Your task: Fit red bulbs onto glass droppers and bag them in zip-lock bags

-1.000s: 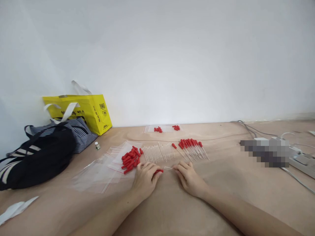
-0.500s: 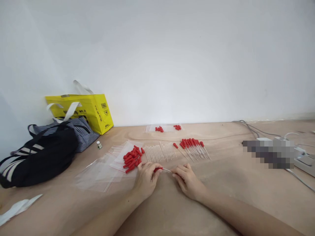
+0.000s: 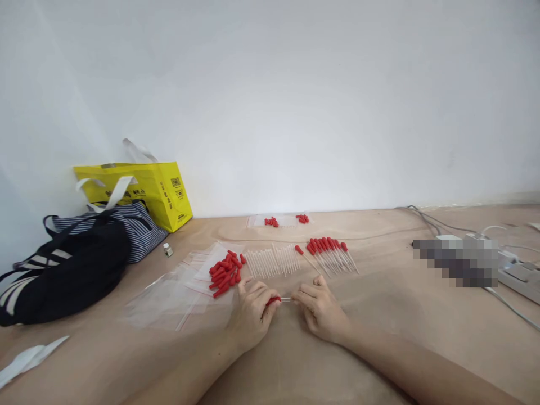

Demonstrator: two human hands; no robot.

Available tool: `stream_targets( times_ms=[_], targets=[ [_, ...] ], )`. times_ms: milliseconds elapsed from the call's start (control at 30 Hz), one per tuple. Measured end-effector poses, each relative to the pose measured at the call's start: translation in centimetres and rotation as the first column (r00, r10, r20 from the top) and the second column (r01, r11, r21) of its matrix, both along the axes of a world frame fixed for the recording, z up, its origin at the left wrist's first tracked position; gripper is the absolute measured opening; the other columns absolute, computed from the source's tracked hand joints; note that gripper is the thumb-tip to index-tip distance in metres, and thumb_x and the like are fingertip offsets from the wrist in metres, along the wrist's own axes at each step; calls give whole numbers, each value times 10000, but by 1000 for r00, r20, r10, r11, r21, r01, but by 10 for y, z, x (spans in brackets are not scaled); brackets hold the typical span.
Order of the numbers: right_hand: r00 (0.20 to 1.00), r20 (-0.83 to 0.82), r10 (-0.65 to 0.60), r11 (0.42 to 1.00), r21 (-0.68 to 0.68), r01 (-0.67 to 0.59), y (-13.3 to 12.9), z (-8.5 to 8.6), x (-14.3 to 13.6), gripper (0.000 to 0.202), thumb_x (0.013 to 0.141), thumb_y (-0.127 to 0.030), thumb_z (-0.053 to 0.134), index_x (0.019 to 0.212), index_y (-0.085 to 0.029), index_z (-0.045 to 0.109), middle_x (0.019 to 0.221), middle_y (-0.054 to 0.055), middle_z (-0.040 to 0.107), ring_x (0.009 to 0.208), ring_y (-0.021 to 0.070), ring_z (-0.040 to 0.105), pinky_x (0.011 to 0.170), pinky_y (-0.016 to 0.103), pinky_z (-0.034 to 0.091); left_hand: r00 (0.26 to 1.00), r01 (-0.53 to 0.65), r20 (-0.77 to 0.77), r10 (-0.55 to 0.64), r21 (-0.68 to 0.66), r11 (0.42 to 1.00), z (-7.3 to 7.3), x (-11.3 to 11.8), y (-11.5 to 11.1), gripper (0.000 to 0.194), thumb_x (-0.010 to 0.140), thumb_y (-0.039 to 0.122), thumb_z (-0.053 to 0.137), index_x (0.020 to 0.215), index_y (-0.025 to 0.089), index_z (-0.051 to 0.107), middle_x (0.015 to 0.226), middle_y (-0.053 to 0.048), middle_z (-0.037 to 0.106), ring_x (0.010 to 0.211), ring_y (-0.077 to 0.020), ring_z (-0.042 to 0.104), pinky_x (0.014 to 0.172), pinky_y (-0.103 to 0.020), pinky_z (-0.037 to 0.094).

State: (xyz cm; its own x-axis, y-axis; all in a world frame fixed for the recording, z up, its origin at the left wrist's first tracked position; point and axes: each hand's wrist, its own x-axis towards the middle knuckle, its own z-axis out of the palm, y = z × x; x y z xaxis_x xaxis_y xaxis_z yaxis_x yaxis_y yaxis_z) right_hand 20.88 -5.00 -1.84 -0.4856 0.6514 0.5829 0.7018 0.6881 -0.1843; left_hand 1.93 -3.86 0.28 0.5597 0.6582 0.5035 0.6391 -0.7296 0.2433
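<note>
My left hand [image 3: 255,313] pinches a red rubber bulb [image 3: 273,301] near the middle of the table. From the bulb a thin clear tube [image 3: 286,299] runs right into the closed fingers of my right hand [image 3: 317,308]. Whether it is one tube or two is hard to tell. Behind my left hand, a pile of red bulbs [image 3: 223,273] rests on clear plastic bags [image 3: 185,292]. A row of thin clear tubes [image 3: 270,262] lies beyond my hands. Right of it are several tubes with red bulbs on their ends [image 3: 331,252].
Smaller red pieces [image 3: 302,218] lie on plastic by the wall. Yellow [image 3: 172,194], striped [image 3: 145,236] and black [image 3: 93,270] bags stand left, near a small bottle [image 3: 167,250]. A power strip [image 3: 521,279] with cables is at right; white tissue [image 3: 31,360] lies front left.
The tube between my hands has turned from slanted to nearly level, and both hands have shifted slightly. My right fingers are closer around its end. The whole view has moved a little.
</note>
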Motion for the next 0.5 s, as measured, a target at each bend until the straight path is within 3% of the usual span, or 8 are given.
stream_targets(
  times_ms=[233,500],
  targets=[
    [1000,-6,23,1000,-11,-23,1,-2,-3,275,696,-39,355,792,-167,579,639,13,505,585,120,391,623,269,221,1000,13,-19,-13,3,1000,-1,1,0,149,829,207,421,747,201,546,665,21,609,714,-154,536,881,-424,211],
    [999,19,27,997,-68,-26,4,1,-2,239,798,-96,355,830,-178,577,671,15,546,617,115,441,634,261,233,999,16,-38,-17,-4,1000,1,1,2,147,831,221,426,764,205,556,681,24,617,723,-152,542,889,-431,197]
  ],
)
